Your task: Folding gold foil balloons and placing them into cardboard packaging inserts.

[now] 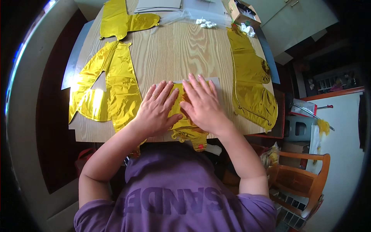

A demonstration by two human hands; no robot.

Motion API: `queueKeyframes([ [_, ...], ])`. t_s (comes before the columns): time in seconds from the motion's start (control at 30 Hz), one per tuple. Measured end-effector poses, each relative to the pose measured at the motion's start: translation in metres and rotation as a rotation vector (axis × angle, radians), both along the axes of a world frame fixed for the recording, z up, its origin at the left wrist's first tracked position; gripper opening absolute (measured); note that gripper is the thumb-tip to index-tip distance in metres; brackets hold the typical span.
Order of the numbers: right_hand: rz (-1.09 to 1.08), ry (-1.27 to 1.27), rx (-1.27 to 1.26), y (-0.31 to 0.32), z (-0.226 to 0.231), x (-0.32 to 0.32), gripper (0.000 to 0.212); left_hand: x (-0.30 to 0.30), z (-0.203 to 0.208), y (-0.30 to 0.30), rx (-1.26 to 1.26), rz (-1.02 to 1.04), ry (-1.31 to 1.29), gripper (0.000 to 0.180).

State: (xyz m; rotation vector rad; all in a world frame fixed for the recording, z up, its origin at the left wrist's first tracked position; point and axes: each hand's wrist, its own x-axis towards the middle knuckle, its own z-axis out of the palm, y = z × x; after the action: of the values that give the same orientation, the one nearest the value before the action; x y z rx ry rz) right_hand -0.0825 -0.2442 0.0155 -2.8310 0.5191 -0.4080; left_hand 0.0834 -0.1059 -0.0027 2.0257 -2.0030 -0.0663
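Note:
A gold foil balloon (190, 133), flat and folded, lies at the table's near edge, with its tabs hanging over. Beneath it a grey card (215, 82) shows at the far right corner. My left hand (156, 110) presses flat on the foil's left part, fingers stretched out. Beside it my right hand (204, 106) rests palm down on the right part, its fingers also spread. Both palms hide most of the foil. Left of my hands spreads a flat gold letter-shaped foil balloon (120, 73), its lower end partly behind my left forearm.
More flat gold foil lies at the far left (114, 19) and along the right edge (251, 92). At the back are grey sheets (158, 4), clear plastic film (193, 14), small white bundles (206, 24) and an open box (245, 13). A wooden chair (324, 170) stands right.

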Motion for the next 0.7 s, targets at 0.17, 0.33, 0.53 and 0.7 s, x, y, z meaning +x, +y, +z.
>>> queueKeyframes([
  [0.17, -0.040, 0.183, 0.026, -0.009, -0.020, 0.002, 0.074, 0.004, 0.001, 0.013, 0.040, 0.030, -0.015, 0.081],
  [0.33, -0.063, 0.192, 0.041, -0.008, -0.024, -0.005, 0.078, 0.009, 0.003, 0.030, 0.047, 0.066, -0.016, 0.086],
  [0.53, -0.065, 0.161, 0.076, -0.010, -0.024, -0.006, 0.078, 0.006, 0.022, 0.016, 0.084, 0.151, 0.011, 0.086],
  [0.7, -0.141, -0.311, 0.375, -0.022, -0.008, -0.023, 0.054, -0.009, 0.031, -0.015, 0.000, -0.033, 0.038, 0.081],
])
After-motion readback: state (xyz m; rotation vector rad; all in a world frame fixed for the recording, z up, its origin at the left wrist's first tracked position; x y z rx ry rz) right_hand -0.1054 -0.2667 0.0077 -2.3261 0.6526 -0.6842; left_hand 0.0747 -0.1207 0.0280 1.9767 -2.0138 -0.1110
